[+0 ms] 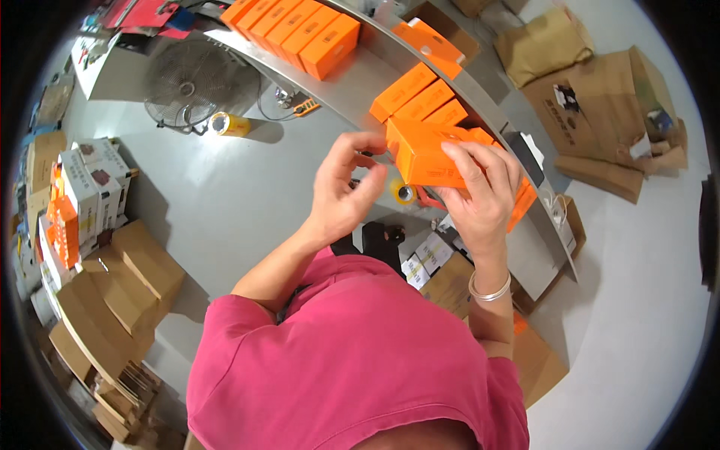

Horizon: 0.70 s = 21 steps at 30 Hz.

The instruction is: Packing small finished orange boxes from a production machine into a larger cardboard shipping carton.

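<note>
My right hand (486, 187) grips a small orange carton (424, 154) from its right end, with the thumb below and the fingers over the top. The carton is held up in front of me. Just left of it is my left hand (346, 187), its fingers curved and the thumb apart, with nothing held. Its fingertips come close to the carton's left end; whether they touch it I cannot tell. Behind the held carton, more orange cartons (411, 91) stand in a row on the bench, partly hidden by it and by my right hand.
Another row of orange cartons (289, 31) stands farther left on the bench (360, 75). A floor fan (186, 88) and a yellow tape roll (229, 124) are at the left. A tape dispenser (405, 193) sits below my hands. Large brown cardboard boxes (592, 112) lie at the right.
</note>
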Tool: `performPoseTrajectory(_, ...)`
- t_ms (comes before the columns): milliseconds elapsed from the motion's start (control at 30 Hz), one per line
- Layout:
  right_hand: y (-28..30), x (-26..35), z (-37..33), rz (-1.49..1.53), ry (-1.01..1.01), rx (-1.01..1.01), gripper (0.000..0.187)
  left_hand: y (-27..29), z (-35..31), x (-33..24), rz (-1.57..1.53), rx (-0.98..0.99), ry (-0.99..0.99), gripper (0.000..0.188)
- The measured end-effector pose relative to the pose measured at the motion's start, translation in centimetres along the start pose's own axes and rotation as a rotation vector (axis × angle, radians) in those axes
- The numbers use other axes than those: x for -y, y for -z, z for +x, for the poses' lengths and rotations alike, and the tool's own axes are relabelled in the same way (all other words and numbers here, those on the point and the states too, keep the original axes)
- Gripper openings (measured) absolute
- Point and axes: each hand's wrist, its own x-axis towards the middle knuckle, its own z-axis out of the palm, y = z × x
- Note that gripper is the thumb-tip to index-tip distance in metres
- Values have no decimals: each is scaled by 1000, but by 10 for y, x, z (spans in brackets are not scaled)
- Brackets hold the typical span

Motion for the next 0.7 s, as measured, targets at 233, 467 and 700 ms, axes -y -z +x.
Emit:
performPoseTrajectory(233,-1,21,6,182,55,249,49,14,-19,-5,572,117,-421,57)
performPoseTrajectory(467,-61,101,7,644,244,507,45,80,-134,-14,588,-218,-17,48)
performPoseTrajectory(700,-124,182,28,1187,-105,825,55,153,-198,-11,-31,-523,-1,42)
